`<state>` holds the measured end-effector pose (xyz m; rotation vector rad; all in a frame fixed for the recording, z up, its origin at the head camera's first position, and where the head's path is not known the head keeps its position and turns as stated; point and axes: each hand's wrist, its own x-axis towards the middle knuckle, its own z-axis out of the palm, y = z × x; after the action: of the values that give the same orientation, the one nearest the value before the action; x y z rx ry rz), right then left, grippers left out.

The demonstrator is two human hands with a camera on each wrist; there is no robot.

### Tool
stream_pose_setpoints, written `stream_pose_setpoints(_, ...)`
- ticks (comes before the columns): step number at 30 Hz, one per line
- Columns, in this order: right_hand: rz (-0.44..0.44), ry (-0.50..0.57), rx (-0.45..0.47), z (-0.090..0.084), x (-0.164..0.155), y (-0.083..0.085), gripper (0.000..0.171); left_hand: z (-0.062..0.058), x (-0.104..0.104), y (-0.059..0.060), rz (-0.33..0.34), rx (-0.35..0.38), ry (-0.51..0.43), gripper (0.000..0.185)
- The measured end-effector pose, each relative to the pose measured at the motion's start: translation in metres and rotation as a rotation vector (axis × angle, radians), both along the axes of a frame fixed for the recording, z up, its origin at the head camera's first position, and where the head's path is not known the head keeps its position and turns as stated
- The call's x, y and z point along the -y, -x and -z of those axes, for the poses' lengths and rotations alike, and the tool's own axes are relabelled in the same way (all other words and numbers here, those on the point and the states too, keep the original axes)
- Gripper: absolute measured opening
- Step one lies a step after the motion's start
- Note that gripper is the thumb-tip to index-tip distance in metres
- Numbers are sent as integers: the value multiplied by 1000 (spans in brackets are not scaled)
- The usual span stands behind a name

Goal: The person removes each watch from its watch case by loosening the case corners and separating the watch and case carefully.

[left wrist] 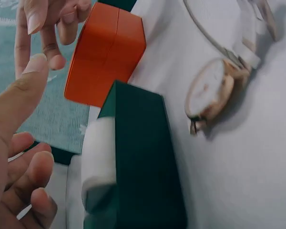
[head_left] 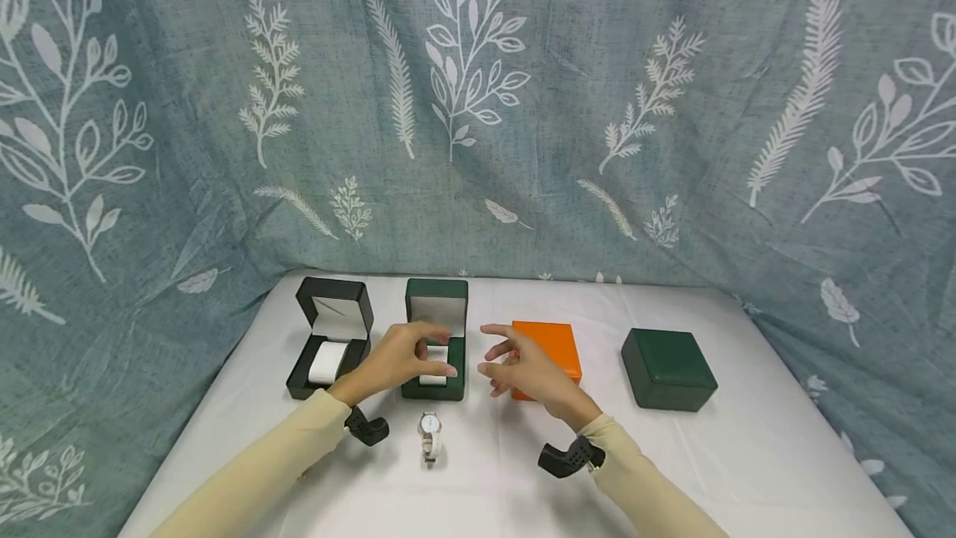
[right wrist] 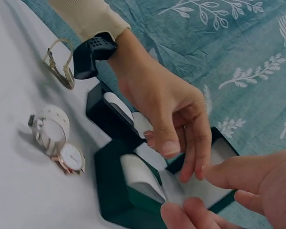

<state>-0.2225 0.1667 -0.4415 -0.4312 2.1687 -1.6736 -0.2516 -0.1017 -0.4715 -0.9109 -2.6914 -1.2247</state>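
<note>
My left hand (head_left: 396,362) hovers over an open dark green watch box (head_left: 436,289), thumb and fingers apart and holding nothing. Inside that box sits a white cushion (left wrist: 99,152). My right hand (head_left: 538,368) is held just to the right, beside a closed orange box (head_left: 551,345) that it partly covers in the head view. Its fingers are spread loosely around nothing. Toward me on the white cloth lies a watch (head_left: 430,437) with a white strap and a rose-gold case.
An open black watch box (head_left: 336,297) with a white cushion (head_left: 327,362) stands at the left. A closed green box (head_left: 668,368) is at the right. In the right wrist view, a thin-strapped gold watch (right wrist: 61,67) lies near the left sleeve. Patterned cloth (head_left: 478,214) hangs behind.
</note>
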Motion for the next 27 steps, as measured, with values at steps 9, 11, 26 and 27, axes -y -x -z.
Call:
stream_pose_setpoints(9,9,3,-25,-6,-29,3,59,-7,-31,1,77,-10,63,75)
stream_pose_setpoints(11,17,-12,-46,-6,-36,3,58,-9,-40,2,98,10,83,77)
stream_pose_setpoints(26,30,-178,-194,-4,-87,6,64,-4,-77,5,132,84,158,92)
stream_pose_setpoints(27,32,-191,-204,-3,-90,6,64,-4,-78,6,133,84,161,92)
